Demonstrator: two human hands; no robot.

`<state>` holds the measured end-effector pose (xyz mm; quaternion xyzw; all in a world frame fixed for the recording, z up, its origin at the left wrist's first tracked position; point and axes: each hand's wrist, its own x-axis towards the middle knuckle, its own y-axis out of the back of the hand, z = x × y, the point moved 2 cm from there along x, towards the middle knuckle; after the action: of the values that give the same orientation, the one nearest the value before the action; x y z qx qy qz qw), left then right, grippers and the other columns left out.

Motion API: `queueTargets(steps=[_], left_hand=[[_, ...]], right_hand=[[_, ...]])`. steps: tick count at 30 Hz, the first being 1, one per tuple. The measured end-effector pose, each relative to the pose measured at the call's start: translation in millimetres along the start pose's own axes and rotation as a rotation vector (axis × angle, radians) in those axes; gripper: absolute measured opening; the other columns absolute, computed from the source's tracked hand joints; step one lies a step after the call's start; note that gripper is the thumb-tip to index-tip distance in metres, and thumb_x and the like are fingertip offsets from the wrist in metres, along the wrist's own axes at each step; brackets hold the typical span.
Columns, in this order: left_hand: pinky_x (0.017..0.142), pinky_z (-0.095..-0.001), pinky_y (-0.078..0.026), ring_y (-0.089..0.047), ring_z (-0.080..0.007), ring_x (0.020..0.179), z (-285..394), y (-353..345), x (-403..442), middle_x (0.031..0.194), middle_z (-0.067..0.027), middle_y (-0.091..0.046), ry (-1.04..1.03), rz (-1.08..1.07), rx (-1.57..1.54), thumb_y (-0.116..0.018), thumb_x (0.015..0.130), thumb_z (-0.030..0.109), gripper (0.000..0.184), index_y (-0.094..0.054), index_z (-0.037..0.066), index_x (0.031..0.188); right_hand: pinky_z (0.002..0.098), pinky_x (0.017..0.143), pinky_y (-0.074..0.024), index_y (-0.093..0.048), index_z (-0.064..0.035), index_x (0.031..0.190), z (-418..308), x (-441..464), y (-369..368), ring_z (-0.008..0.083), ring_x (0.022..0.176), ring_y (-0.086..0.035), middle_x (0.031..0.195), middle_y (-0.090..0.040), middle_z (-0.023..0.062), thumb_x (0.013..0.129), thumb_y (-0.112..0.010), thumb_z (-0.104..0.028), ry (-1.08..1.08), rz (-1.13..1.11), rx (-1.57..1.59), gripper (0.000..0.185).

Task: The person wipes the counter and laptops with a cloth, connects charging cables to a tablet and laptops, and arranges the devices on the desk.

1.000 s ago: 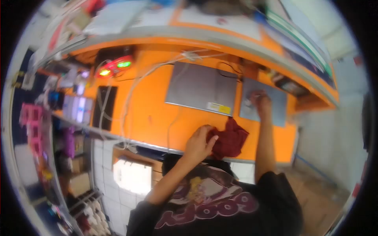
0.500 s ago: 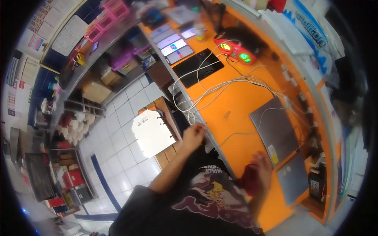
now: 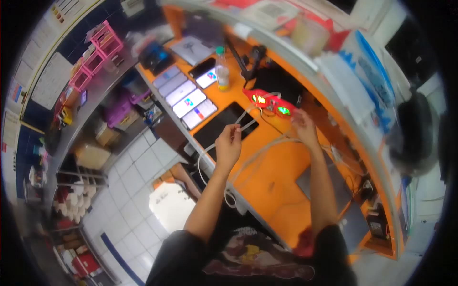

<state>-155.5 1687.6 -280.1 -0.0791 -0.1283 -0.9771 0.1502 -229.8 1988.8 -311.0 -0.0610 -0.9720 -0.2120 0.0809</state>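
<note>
My left hand (image 3: 229,144) is raised over the near edge of the orange desk, its fingers pinched on a white cable (image 3: 202,170) that runs past a black tablet (image 3: 218,127). My right hand (image 3: 304,127) is beside a red power strip (image 3: 285,104) with yellow and green lights. Its fingers are curled together and blurred; more white cable (image 3: 269,143) passes close to it, and I cannot make out what the fingers hold.
Several phones (image 3: 188,101) with lit screens lie in a row beside a green-capped bottle (image 3: 222,71). A dark closed laptop (image 3: 318,183) lies at the right of the desk. A white panel (image 3: 171,207) lies low on the left, above the tiled floor (image 3: 124,190).
Both hands have moved forward over the desk, the right one from near the laptops to the power strip. The white cables have shifted, and the view has turned.
</note>
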Motion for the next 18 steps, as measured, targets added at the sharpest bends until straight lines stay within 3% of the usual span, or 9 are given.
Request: queueTargets(steps=[1,2,4,5,7,10,14,18], left_hand=[[0.070,-0.0316,-0.055,-0.071,-0.0186,0.078,-9,-7,30,0.088,-0.0156,-0.072,0.017,-0.022,0.036,-0.059,0.096,0.017,0.022,-0.066,0.000,0.108],[0.076,-0.0363,-0.055,-0.072,-0.0265,0.085,-9,-13,57,0.092,-0.0183,-0.072,0.135,-0.067,-0.015,-0.059,0.096,0.019,0.024,-0.066,0.000,0.109],[0.081,-0.0425,-0.053,-0.069,-0.0353,0.091,-67,-50,115,0.095,-0.0214,-0.070,-0.016,0.004,0.021,-0.060,0.095,0.023,0.029,-0.066,-0.001,0.109],[0.081,-0.0425,-0.053,-0.069,-0.0353,0.091,-81,-67,139,0.095,-0.0214,-0.070,-0.013,0.006,0.007,-0.060,0.095,0.023,0.029,-0.066,-0.001,0.109],[0.084,-0.0471,-0.050,-0.066,-0.0413,0.094,-102,-97,176,0.093,-0.0227,-0.068,0.073,-0.124,-0.026,-0.061,0.093,0.028,0.035,-0.064,-0.001,0.113],[0.081,-0.0467,-0.050,-0.066,-0.0405,0.090,-110,-123,207,0.090,-0.0217,-0.067,0.221,-0.299,0.008,-0.063,0.092,0.029,0.040,-0.061,0.000,0.118],[0.080,-0.0437,-0.050,-0.066,-0.0361,0.089,-126,-130,213,0.092,-0.0202,-0.066,0.265,-0.386,-0.166,-0.064,0.092,0.029,0.042,-0.060,0.001,0.122],[0.083,-0.0382,-0.050,-0.066,-0.0287,0.092,-143,-140,188,0.095,-0.0170,-0.068,0.227,-0.519,-0.323,-0.064,0.092,0.029,0.047,-0.058,0.000,0.128]], right_hand=[[0.0347,0.084,-0.0516,-0.061,-0.0034,0.123,24,39,-5,0.0179,0.100,-0.065,0.105,-0.071,0.0093,0.092,-0.069,-0.023,0.043,0.148,-0.070,0.038],[0.0347,0.084,-0.0516,-0.061,-0.0034,0.123,59,70,-6,0.0179,0.100,-0.065,0.105,-0.071,0.0093,0.092,-0.069,-0.023,0.053,0.150,-0.081,0.038],[0.0359,0.084,-0.0514,-0.060,-0.0083,0.128,121,123,-5,0.0192,0.101,-0.065,0.113,-0.069,0.0072,0.093,-0.068,-0.035,-0.317,0.224,-0.277,0.044],[0.0359,0.084,-0.0514,-0.060,-0.0083,0.128,109,132,-7,0.0192,0.101,-0.065,0.113,-0.069,0.0072,0.093,-0.068,-0.035,-0.312,0.226,-0.290,0.044],[0.0368,0.087,-0.0511,-0.059,-0.0146,0.130,86,112,-16,0.0194,0.106,-0.064,0.116,-0.068,0.0039,0.093,-0.066,-0.045,-0.958,0.015,0.841,0.048],[0.0387,0.090,-0.0516,-0.059,-0.0191,0.128,79,101,-26,0.0183,0.111,-0.062,0.120,-0.067,0.0010,0.092,-0.067,-0.046,-0.939,0.120,0.880,0.045],[0.0424,0.096,-0.0509,-0.056,-0.0172,0.131,37,72,-31,0.0206,0.115,-0.061,0.123,-0.065,0.0017,0.090,-0.068,-0.050,-0.882,0.158,0.752,0.053],[0.0446,0.105,-0.0466,-0.052,-0.0101,0.134,22,13,-26,0.0244,0.119,-0.060,0.130,-0.062,0.0075,0.093,-0.068,-0.035,-0.674,0.293,0.904,0.050]])
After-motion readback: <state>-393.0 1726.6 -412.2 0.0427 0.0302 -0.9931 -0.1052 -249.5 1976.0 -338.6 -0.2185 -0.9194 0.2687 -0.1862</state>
